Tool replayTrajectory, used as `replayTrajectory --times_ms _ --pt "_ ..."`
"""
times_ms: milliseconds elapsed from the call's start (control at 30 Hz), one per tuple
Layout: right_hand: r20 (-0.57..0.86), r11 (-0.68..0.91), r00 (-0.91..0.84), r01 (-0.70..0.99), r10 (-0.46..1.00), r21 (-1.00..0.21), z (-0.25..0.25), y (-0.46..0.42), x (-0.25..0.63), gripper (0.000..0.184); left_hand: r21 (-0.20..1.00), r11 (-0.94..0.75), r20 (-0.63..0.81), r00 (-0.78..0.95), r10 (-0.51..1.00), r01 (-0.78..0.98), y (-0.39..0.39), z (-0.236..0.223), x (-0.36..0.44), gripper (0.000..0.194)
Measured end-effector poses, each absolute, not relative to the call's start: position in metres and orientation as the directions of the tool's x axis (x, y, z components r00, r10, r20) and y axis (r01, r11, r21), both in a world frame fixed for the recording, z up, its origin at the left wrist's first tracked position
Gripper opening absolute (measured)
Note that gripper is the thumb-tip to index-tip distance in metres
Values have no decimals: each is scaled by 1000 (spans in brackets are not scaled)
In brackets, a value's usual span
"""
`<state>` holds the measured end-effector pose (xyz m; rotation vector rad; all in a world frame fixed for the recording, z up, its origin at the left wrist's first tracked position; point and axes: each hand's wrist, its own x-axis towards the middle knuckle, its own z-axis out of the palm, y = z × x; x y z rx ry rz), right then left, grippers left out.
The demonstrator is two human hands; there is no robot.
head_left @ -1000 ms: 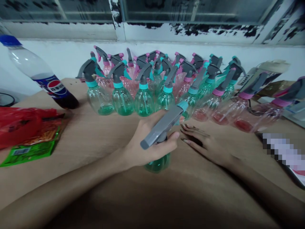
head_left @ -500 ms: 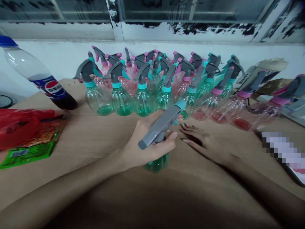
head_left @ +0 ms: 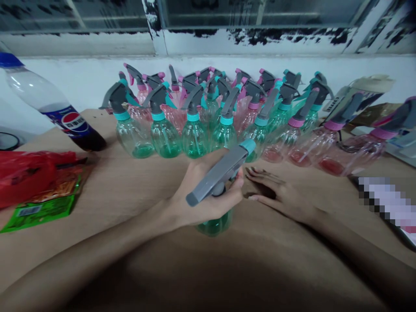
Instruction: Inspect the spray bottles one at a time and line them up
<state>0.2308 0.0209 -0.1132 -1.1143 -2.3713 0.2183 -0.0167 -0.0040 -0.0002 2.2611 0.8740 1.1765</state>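
Left hand (head_left: 198, 211): fingers wrapped round a green trigger spray bottle (head_left: 218, 177). Right hand (head_left: 287, 195): right of that bottle, fingers loosely spread on the table (head_left: 123, 190), unladen. Bottle appears assembled, like the spray bottles (head_left: 196, 134) ranked beyond it, but is unreleased, outside those ranks.

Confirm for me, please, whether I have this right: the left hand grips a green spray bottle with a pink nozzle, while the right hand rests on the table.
Not quite: the head view shows that the nozzle is turquoise, not pink. The left hand does grip the green spray bottle, and the right hand rests on the table.
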Motion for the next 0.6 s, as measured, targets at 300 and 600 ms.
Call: replayTrajectory --times_ms 300,600 --pt "356 634 -526 672 772 -382 -112 21 230 58 684 -578 446 372 814 445 -6 -3 -17 29" --pt "347 626 -522 684 779 -376 -110 20 229 59 686 -598 477 364 800 415 -8 -1 -16 29"
